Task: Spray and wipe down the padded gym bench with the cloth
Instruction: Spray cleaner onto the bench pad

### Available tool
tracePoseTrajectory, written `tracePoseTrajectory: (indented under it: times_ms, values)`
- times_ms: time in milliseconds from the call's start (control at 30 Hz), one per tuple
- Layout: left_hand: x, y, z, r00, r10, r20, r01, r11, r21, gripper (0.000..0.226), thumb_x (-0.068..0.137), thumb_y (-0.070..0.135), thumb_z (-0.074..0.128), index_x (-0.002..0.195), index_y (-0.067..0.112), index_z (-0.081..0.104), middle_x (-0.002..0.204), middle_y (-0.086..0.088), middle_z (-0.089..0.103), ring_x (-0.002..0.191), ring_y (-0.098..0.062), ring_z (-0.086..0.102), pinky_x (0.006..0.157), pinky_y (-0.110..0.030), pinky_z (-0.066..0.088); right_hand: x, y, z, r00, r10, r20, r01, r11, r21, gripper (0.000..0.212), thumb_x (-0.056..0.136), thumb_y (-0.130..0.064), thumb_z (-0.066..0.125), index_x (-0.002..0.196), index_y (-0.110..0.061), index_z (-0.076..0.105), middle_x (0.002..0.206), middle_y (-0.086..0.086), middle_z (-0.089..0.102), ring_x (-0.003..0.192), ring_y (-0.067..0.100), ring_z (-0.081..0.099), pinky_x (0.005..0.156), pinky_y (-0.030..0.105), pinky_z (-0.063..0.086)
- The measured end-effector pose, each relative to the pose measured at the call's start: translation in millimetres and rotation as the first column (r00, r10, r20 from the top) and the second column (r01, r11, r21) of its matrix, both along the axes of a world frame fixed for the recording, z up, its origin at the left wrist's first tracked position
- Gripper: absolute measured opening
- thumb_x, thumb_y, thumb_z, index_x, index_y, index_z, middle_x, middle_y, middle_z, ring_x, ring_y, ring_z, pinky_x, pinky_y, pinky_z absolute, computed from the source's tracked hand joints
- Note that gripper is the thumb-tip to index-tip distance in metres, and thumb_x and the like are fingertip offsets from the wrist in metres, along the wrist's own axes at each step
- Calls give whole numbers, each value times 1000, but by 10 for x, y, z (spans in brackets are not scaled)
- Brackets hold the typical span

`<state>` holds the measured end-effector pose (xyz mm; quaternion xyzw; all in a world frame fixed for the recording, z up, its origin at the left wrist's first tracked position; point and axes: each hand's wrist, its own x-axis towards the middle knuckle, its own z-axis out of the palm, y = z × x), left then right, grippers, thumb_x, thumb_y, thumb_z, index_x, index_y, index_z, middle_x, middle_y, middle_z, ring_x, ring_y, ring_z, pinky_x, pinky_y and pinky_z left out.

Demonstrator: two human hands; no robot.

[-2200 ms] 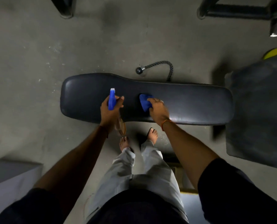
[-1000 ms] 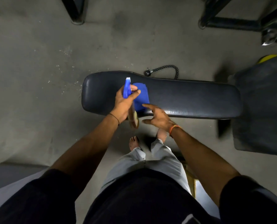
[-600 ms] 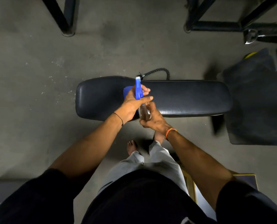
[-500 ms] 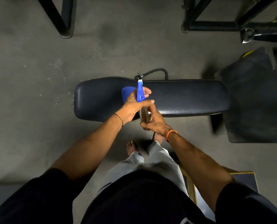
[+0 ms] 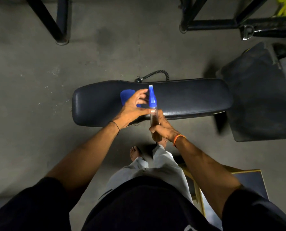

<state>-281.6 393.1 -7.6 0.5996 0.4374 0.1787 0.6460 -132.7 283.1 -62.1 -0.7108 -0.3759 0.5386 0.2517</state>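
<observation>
- Centrally, the padded bench (image 5: 189, 99): a dark upholstered pad lying crosswise on the concrete floor (image 5: 30, 80), directly in front of the person.
- Cloth (image 5: 126, 96): blue, lying flat on the left half of the bench and partly hidden by the left hand.
- Spray bottle (image 5: 153, 104): a blue trigger head on a clear body, held over the near edge of the bench with the nozzle pointing away from the person.
- Right hand (image 5: 163, 128): fingers curled round the lower body of the bottle; an orange band (image 5: 178, 139) circles the wrist.
- Left hand (image 5: 133, 109): fingers spread and relaxed above the cloth, holding nothing. The thumb reaches toward the bottle's neck, and contact cannot be told.
- Rope handle (image 5: 155, 75): on the floor just beyond the far edge of the bench.
- Black frame legs (image 5: 55, 22): standing on the floor well beyond the bench.
- Dark pad (image 5: 259, 100): just beside the right end of the bench.
</observation>
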Motion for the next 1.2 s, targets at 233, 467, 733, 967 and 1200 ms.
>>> tracePoseTrajectory:
  times_ms: [233,467,733,967,1200]
  values:
    - [219,10,-19,998,56,-13,-56,998,14,92,78,0,85,154,24,41,141,3,55,108,-6,66,84,-13,55,131,0,2,1000,-13,4,13,1000,-1,47,72,-4,69,93,-35,40,94,-4,46,87,17,47,68,34,43]
    - [340,22,-92,999,28,-19,-28,1000,6,76,76,0,87,144,10,53,136,-6,66,105,-11,71,92,-30,60,233,70,25,999,-35,12,33,989,144,58,78,4,73,121,-18,39,99,-5,55,88,7,53,78,26,47]
    - [344,190,-182,988,-95,-122,102,994,50,61,79,4,85,134,9,62,128,-4,69,102,-14,70,92,-24,59,293,215,-74,965,-243,-103,262,929,262,55,84,6,66,132,-11,44,86,-9,57,69,-3,53,67,18,47]
    - [-55,586,-771,888,-11,-459,14,1000,2,56,83,9,83,136,12,63,140,-5,63,127,-28,60,109,-35,49,495,271,-279,943,-321,-88,332,899,284,55,91,-1,74,138,-22,54,98,-2,68,85,3,65,84,16,53]
    - [-28,693,-1307,673,-166,-721,244,970,5,68,93,26,73,154,16,44,161,-13,36,149,-32,34,123,-37,27,542,370,-459,934,-356,31,343,917,202,36,86,-51,74,119,-41,63,91,1,74,89,22,71,91,46,58]
